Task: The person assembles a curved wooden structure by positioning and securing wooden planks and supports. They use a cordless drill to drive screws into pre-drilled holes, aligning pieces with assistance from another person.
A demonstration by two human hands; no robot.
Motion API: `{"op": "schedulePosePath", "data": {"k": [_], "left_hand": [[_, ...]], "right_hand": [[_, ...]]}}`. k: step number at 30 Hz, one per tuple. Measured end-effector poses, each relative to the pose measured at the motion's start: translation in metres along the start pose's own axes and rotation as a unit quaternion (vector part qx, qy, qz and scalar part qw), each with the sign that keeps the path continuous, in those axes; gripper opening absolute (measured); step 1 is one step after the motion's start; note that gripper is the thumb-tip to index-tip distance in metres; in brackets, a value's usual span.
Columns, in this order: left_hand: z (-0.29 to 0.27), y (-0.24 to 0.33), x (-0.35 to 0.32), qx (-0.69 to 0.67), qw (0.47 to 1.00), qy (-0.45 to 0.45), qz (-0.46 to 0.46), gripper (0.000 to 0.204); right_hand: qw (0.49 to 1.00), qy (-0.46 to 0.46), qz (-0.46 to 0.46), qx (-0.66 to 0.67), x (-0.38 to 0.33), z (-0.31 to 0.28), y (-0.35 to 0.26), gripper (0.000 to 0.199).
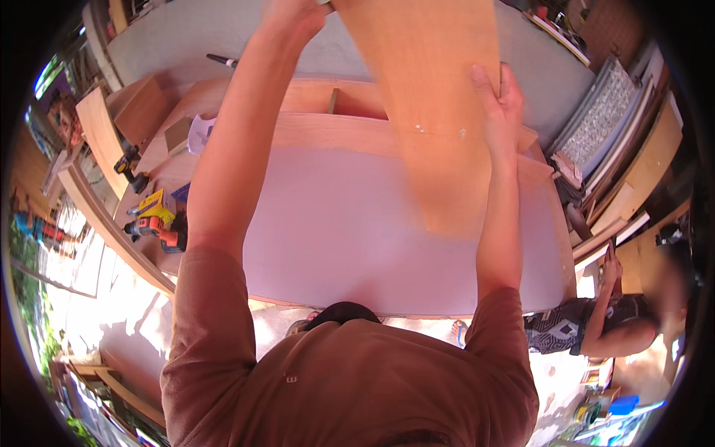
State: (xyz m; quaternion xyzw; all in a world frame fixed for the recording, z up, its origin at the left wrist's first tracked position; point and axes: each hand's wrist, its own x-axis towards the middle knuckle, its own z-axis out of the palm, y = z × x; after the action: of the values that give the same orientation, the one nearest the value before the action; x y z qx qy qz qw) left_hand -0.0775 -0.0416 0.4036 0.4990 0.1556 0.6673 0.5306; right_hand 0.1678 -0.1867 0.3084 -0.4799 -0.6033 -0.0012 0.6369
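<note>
A long tan wooden board [432,82] is raised over the worktable, its far end running out of the top of the picture. My right hand [500,104] grips its right edge, thumb on the near face and fingers curled behind. At the top edge my left hand [296,18] is closed at the board's left side, its fingers partly cut off and blurred. Two small pale marks show on the board's face. Below it lies a smooth pinkish-grey panel [320,223], with a low wooden frame [357,100] along its far side.
An orange drill [156,232], a yellow box [154,203] and a black-and-yellow drill [130,170] sit at the left. Boards and sheets [607,112] lean against the wall at the right. Another person [618,328] sits at the lower right, holding a thin dark object.
</note>
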Motion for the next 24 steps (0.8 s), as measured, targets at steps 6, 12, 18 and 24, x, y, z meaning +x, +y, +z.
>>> {"op": "schedulePosePath", "data": {"k": [6,12,18,24], "left_hand": [[-0.068,-0.093,-0.060,-0.078,0.982,-0.046,-0.166,0.071],[-0.096,-0.261,-0.168,-0.225,0.948,-0.010,-0.227,0.078],[-0.107,-0.386,-0.257,-0.331,0.902,0.018,-0.278,0.084],[-0.117,-0.432,-0.330,-0.309,0.881,0.070,-0.350,0.072]], "right_hand": [[0.946,-0.120,0.005,-0.301,-0.048,-0.047,0.033,0.036],[0.888,-0.177,-0.107,-0.412,-0.120,-0.081,0.096,0.036],[0.865,-0.257,-0.071,-0.424,-0.219,-0.118,0.155,0.026],[0.881,-0.251,-0.065,-0.395,-0.299,-0.144,0.186,0.020]]}}
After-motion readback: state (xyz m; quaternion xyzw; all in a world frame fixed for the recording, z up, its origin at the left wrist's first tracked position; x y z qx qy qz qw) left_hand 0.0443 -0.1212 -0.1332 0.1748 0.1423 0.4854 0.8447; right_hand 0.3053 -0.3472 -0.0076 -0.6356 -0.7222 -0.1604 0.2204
